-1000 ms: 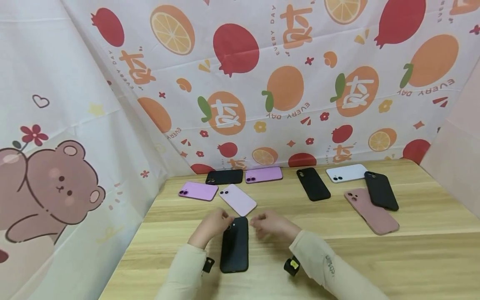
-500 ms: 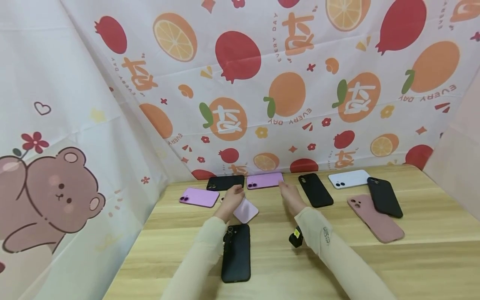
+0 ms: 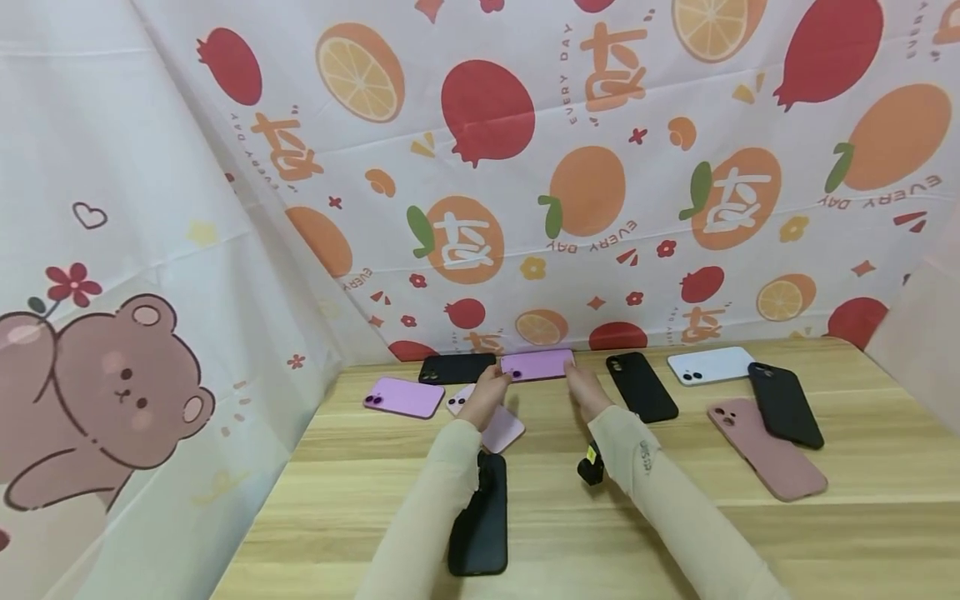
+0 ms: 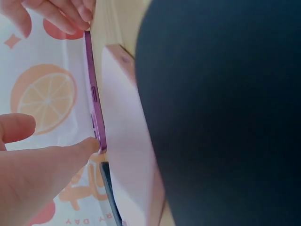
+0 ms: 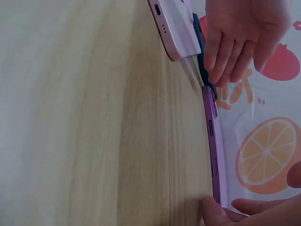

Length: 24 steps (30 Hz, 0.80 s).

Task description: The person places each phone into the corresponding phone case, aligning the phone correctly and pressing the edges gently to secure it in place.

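A purple phone (image 3: 542, 365) lies at the back of the table, camera side up. My left hand (image 3: 486, 398) is at its left end, and a fingertip meets the edge in the left wrist view. At the other end is my right hand (image 3: 587, 390); in the right wrist view its thumb is against the phone's end. The fingers of my left hand (image 5: 247, 35) look straight in that view. Under my left hand lies a pale pink phone (image 3: 504, 430), partly covered. A black phone (image 3: 483, 533) lies nearer, partly hidden by the left sleeve.
Left of the hands lie another purple phone (image 3: 408, 397) and a black phone (image 3: 459, 368). On the right are a black phone (image 3: 642, 387), a white phone (image 3: 712, 365), and a black phone (image 3: 786, 404) overlapping a dusty pink phone (image 3: 772, 454). A fruit-print cloth (image 3: 585, 275) hangs behind the table.
Both hands have moved from beside the front black phone to the back purple phone. Over the last half second the left hand has shifted right to that phone's left end. The phones lie as before.
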Tool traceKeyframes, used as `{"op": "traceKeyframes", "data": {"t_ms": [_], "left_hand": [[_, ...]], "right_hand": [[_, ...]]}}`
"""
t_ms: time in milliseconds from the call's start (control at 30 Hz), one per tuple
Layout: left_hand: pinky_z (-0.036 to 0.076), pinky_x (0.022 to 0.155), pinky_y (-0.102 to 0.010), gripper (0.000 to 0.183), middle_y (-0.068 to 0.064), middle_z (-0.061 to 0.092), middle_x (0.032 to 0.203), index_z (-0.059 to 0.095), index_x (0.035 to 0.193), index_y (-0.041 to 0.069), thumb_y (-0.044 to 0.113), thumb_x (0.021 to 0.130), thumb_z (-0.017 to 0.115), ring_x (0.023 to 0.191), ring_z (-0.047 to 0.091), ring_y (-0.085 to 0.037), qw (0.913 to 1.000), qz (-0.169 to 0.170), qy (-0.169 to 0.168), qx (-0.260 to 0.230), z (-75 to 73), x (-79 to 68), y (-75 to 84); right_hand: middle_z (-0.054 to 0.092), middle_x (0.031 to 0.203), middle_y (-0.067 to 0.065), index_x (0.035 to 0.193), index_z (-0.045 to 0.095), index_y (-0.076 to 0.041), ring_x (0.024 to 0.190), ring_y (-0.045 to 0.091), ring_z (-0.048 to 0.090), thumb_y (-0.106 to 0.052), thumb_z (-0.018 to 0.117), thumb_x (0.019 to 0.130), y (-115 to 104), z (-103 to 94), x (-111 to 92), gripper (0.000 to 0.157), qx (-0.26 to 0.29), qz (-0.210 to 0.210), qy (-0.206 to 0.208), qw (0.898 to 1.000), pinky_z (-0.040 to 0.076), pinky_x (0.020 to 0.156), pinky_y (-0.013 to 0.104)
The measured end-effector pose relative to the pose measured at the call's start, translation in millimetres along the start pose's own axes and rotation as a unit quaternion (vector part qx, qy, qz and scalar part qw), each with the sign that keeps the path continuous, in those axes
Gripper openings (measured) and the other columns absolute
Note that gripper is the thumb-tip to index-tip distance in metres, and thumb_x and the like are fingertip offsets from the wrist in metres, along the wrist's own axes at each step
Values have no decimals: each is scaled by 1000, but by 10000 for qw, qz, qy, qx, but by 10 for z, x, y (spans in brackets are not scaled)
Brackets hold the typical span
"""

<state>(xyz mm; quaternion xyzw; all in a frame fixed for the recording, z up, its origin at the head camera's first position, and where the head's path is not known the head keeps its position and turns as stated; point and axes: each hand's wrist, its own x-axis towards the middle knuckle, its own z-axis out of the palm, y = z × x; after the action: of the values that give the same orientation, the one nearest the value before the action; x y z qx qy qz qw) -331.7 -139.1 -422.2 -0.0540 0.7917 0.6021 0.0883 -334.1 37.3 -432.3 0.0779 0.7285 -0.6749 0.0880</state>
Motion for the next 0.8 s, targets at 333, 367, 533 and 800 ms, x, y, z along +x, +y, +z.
{"op": "traceKeyframes", "data": {"t_ms": [333,367,533,800], "left_hand": [[21,114,-47,59,-26,22,153,21,148,-7,14,99,46,142,20,-37,9981,-34,148,591,84,131,20],[22,114,-45,57,-25,24,153,23,148,-7,15,100,45,142,21,-36,9977,24,128,662,86,127,27],[23,113,-43,59,-20,26,154,21,150,-2,14,98,45,142,22,-31,9962,97,6,863,71,182,22],[27,111,-44,70,-21,25,154,25,149,-3,22,92,59,142,22,-35,9967,-375,270,661,71,760,-352]], "right_hand": [[18,153,28,147,21,11,142,40,15,-32,28,104,21,-34,164,60,-370,24,-92,9993,16,115,49],[19,153,28,146,22,11,141,40,16,-32,28,104,20,-37,176,60,-412,38,-121,9991,17,114,49],[22,152,28,146,24,11,141,40,20,-33,28,104,5,-41,193,61,-674,33,-243,9974,19,114,49],[31,145,23,149,21,7,114,29,43,-31,31,105,-19,-78,179,58,-190,148,-330,9992,34,103,39]]}}
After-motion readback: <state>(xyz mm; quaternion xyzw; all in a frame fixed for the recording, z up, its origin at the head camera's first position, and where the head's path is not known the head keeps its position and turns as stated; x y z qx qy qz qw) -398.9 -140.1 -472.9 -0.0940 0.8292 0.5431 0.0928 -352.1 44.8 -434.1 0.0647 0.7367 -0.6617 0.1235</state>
